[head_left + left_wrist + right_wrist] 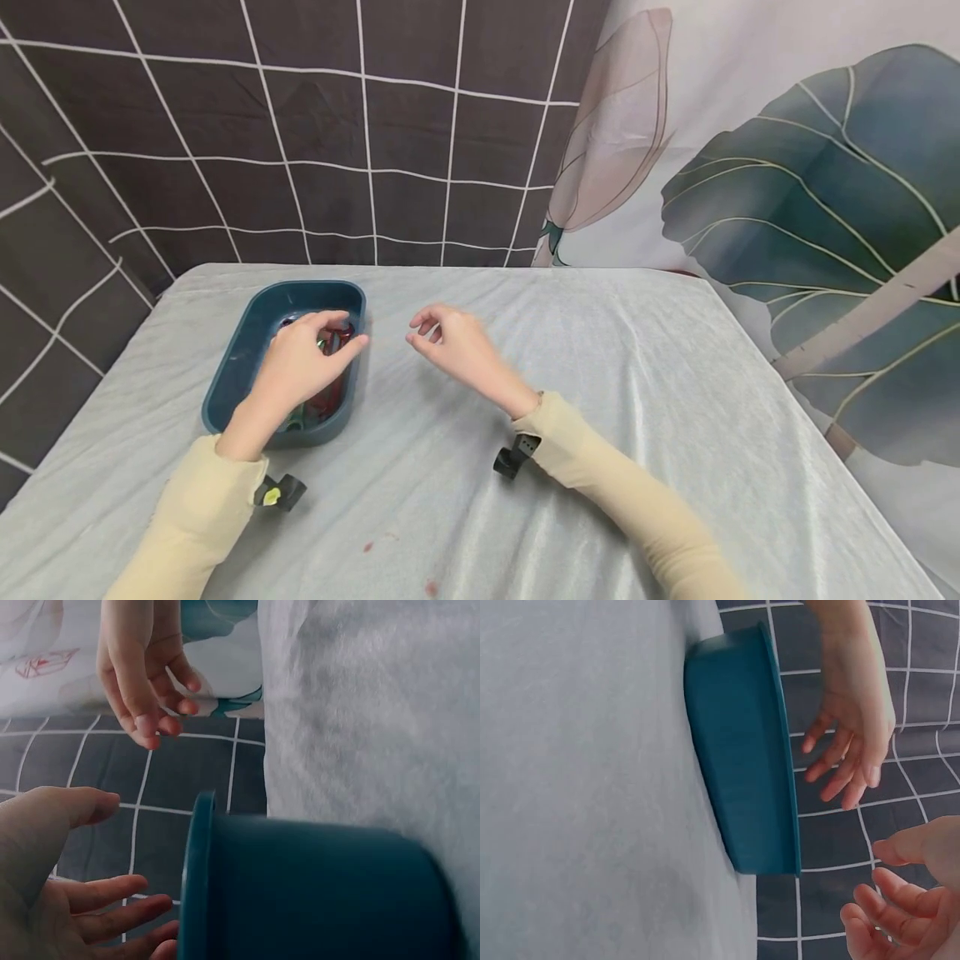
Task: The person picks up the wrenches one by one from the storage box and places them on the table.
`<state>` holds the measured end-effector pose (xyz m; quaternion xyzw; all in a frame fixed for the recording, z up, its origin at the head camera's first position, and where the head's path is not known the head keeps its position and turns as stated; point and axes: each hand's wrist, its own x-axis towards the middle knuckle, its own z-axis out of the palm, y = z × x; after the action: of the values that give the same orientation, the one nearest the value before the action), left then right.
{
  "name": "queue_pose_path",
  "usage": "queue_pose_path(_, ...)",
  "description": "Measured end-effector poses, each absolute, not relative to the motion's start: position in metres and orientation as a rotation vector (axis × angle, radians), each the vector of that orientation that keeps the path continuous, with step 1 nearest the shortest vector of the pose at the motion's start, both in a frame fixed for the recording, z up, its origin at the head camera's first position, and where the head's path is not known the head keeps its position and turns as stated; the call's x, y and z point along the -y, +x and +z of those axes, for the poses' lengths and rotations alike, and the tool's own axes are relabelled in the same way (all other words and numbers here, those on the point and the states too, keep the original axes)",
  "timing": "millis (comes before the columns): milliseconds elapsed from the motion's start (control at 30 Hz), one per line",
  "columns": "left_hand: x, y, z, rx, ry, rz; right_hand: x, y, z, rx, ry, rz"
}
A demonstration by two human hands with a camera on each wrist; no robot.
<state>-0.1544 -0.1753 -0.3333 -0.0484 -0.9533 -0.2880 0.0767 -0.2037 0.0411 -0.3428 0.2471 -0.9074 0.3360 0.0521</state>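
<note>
A dark teal plastic bin (243,358) with rounded corners stands at the left of the table, its outer wall (739,750) facing the right wrist view. Small shiny red and green items (327,402) lie inside it; their kind cannot be made out, and the left arm covers part of them. My left hand (298,360) hovers over the bin, thumb and fingers apart, with nothing visible in its grasp. To the right of the bin my right hand (467,350) hangs above the cloth, fingers loosely bent and holding nothing. A gap separates the two hands.
A pale grey velvety cloth (600,375) covers the table, with small reddish spots (367,547) near the front. Behind hangs a dark curtain with a white grid (322,117); a leaf-patterned curtain (810,200) is at the right. Each wrist carries a small black camera (517,455).
</note>
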Motion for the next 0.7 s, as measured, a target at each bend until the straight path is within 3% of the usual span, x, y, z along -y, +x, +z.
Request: queue_pose_path(700, 0.208, -0.157, -0.332, 2.760, -0.045, -0.900, -0.014, -0.214, -0.341, 2.805, 0.731, 1.173)
